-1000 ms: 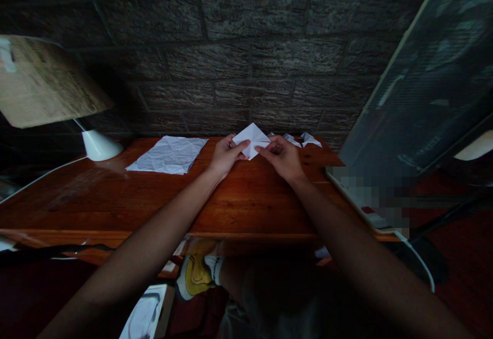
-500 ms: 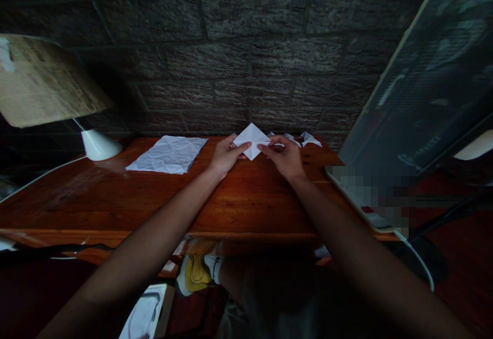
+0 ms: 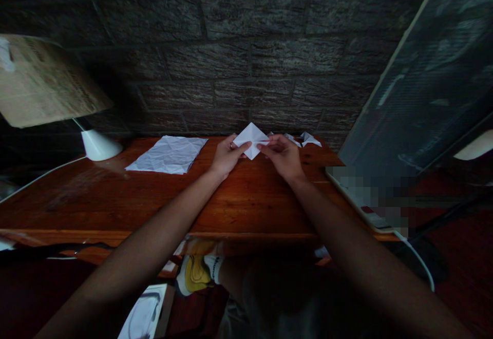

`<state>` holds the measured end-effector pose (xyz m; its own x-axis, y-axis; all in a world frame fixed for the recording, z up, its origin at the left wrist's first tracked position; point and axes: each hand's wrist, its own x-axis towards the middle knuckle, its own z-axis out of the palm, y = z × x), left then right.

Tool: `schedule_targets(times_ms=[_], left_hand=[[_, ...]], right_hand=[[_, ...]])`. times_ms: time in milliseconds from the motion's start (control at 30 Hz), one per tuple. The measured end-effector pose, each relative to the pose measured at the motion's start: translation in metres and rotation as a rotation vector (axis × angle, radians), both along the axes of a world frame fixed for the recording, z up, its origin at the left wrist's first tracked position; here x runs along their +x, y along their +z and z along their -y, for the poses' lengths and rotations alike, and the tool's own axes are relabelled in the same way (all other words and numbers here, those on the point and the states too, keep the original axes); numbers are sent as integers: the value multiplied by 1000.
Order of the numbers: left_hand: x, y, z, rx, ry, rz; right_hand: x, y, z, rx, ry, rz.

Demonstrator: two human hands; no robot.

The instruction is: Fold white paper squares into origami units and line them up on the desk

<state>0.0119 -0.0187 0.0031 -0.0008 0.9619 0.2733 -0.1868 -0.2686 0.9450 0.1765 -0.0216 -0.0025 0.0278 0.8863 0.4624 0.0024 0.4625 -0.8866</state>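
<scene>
A small folded white paper [image 3: 251, 134], diamond-shaped with crease lines, is held up above the far part of the wooden table [image 3: 246, 200]. My left hand [image 3: 228, 155] pinches its left side, thumb on the front face and a ring on one finger. On the right side, my right hand [image 3: 285, 155] grips the paper between thumb and fingers near its lower right edge. Behind my right hand, folded white paper pieces [image 3: 309, 139] stand by the wall, partly hidden by the hand. Left of my left hand lies a stack of creased white paper sheets [image 3: 169, 154].
A lamp with a white base [image 3: 99, 145] and brown shade [image 3: 50, 82] stands at the left. A flat device [image 3: 362, 200], partly blurred out, lies at the table's right edge with a white cable [image 3: 419, 262]. The brick wall [image 3: 250, 56] rises behind the table.
Almost nothing differs. The right corner of the folded paper shifts very slightly in my right fingers; both hands stay in place.
</scene>
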Motion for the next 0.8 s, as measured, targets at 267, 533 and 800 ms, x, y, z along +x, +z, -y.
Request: schedule_targets(times_ms=[267, 533, 800], left_hand=[[0, 1, 2, -25, 4, 39], [1, -1, -1, -81, -140, 125], [-2, -5, -3, -192, -133, 185]], right_hand=[[-3, 1, 4, -25, 27, 47], [-4, -1, 5, -29, 120, -12], [-1, -2, 5, 21, 149, 60]])
